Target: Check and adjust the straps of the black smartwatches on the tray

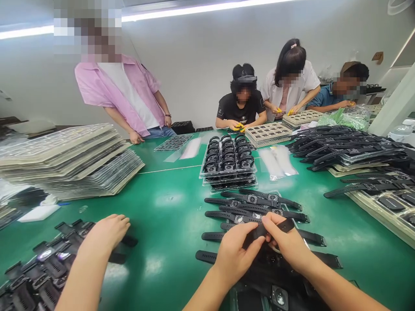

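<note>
Both of my hands are closed on one black smartwatch [286,225], above a tray of others like it. My left hand [236,249] pinches its strap from the left with thumb and fingers. My right hand [287,242] grips it from the right, and a strap end sticks out past the fingers. The rest of this watch is mostly hidden by my hands. Beneath and beyond them, several smartwatches [252,199] lie in rows with straps stretched sideways, their backs with round sensors facing up. Nearer to me, another watch [279,297] lies back up.
At the left, a co-worker's hand [108,233] reaches over more watches [48,276]. Stacked trays [65,160] stand behind on the green table [162,224]. Looped watches fill a clear tray [228,166] ahead. Watch piles [350,144] are on the right. Several people are across the table.
</note>
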Available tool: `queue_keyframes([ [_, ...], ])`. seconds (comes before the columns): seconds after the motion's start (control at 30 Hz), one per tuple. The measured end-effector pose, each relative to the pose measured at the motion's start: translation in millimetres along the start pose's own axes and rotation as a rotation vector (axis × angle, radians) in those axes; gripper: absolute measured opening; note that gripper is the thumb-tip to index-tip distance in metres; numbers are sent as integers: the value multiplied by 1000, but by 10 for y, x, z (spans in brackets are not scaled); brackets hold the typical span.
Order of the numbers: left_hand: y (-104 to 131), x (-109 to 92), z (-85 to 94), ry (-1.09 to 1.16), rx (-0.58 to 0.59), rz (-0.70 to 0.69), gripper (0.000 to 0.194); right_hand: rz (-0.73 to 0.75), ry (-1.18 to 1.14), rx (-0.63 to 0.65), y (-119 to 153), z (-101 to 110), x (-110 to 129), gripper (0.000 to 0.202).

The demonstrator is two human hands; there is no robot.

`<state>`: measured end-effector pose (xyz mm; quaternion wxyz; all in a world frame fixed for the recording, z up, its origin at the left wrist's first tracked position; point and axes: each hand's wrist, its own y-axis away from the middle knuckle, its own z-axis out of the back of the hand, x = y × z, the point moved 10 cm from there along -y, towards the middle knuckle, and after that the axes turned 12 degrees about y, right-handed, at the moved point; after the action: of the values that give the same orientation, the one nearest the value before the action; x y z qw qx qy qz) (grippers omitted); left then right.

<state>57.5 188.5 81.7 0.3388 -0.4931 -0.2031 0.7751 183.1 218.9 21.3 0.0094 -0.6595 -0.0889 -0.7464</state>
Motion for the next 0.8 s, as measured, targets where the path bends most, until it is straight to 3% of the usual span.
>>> queue_keyframes([
  [0.23,-7,41,44,102,-40,73,22,-12,-60,-79,4,93,1,57],
  [0.4,35,166,-133,256,52,222,28,-10,-56,11,28,-33,16,56],
  [0.47,61,286,-117,373,-19,329,26,58,-108,24,48,-68,75,48],
  [0.53,115,461,-37,574,-195,471,29,144,-109,-7,72,-43,125,49],
  [0.6,173,598,-21,812,-345,584,38,231,42,-49,104,-8,152,51],
  [0.7,168,628,-73,1012,-408,626,50,382,384,-59,179,-42,182,47],
  [0.8,172,616,-140,1072,-417,664,51,546,562,-58,285,-110,236,50],
])
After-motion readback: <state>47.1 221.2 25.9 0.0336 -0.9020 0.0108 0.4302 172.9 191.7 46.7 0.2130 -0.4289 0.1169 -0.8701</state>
